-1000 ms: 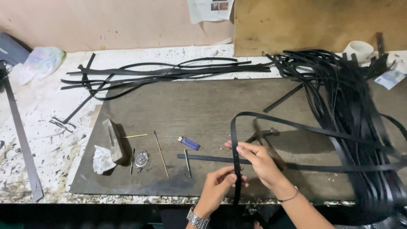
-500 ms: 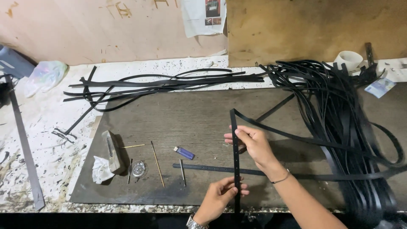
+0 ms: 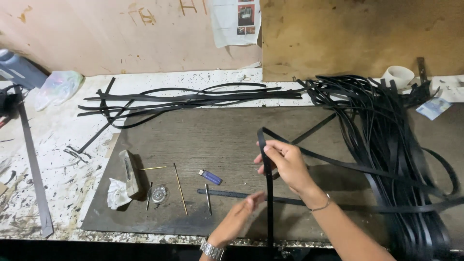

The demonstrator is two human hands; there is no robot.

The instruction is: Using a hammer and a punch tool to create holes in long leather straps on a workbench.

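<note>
In the head view, the right hand [image 3: 285,164] pinches the top bend of a long, flat black leather strap [image 3: 269,203] above the dark grey mat on the paint-speckled bench [image 3: 58,140], and the left hand [image 3: 241,215] pinches the same strap lower down, so that it hangs taut and vertical between them. This looks like straightening or measuring one strap drawn from the black strap pile [image 3: 396,159] on the right; sliding further along it calls for a light, even grip, well apart from the small blue lighter [image 3: 210,177].
</note>
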